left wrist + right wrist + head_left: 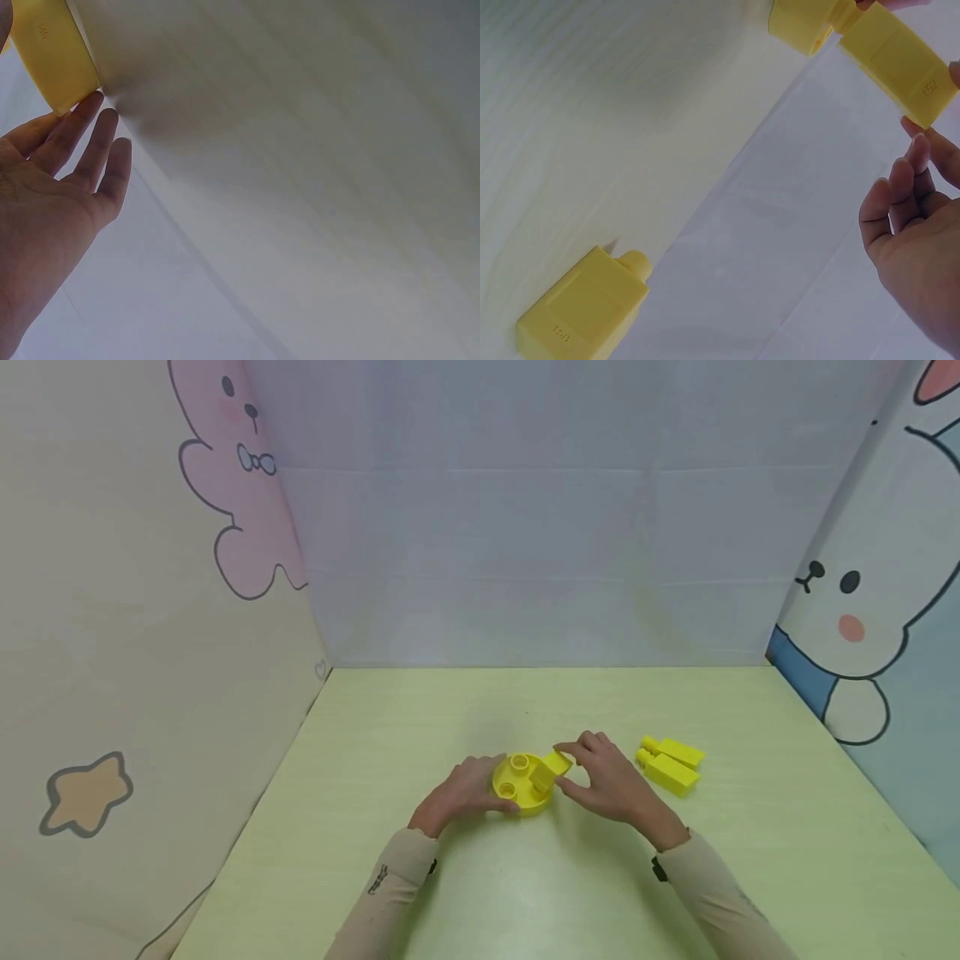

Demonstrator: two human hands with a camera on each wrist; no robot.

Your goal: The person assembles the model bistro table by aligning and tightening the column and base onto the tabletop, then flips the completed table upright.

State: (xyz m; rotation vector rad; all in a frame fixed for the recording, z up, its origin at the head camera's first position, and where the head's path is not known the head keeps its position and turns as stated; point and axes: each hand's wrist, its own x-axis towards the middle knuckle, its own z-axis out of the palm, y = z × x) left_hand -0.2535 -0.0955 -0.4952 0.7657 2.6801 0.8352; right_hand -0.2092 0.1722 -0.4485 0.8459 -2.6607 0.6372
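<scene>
Left hand (468, 787): fingers part-way spread, curved round the near-left rim of the round yellow base (525, 785), gripping it.
Round yellow base: on the counter (322, 877), about mid-width, its open sockets facing up.
Right hand (606, 783): fingers nearly closed, pinching the yellow block marked 157 (900, 64).
Yellow block marked 157: tilted at the base's right side; whether its knob sits in a socket, I cannot tell.
Two other yellow blocks (672, 774): lying side by side, right of the right hand.
</scene>
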